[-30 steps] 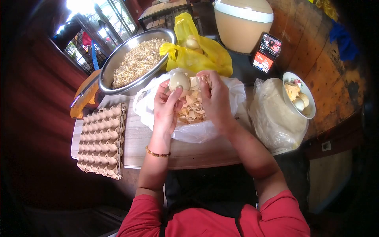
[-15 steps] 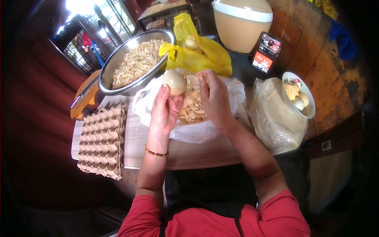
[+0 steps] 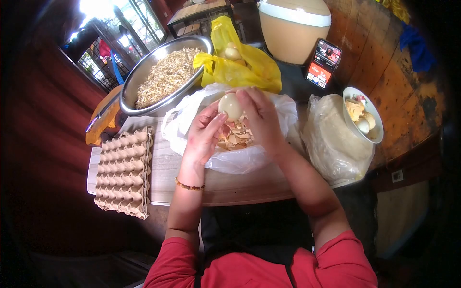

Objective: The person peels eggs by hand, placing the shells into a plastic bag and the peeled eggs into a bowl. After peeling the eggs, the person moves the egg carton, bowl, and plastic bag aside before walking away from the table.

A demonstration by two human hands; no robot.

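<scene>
A pale, smooth egg (image 3: 231,106) is held up in front of me, largely bare of shell on the side I see. My left hand (image 3: 205,132) grips it from the left and below, thumb against its lower face. From the right, my right hand (image 3: 259,113) closes its fingers on the egg's side; the fingertips are partly hidden. Beneath both hands lies a white plastic bag (image 3: 240,162) spread open, with broken eggshells (image 3: 236,138) heaped inside.
Cardboard egg trays (image 3: 122,175) are stacked at left. Behind stand a steel basin (image 3: 126,102) of dried, straw-coloured bits and a yellow bag (image 3: 259,72) with eggs. At right are a phone (image 3: 324,63), a clear plastic bag (image 3: 336,149) and a bowl (image 3: 377,126) holding eggs.
The egg has moved right, from my left hand alone to between both hands. My right hand has come in from beside it and now touches it.
</scene>
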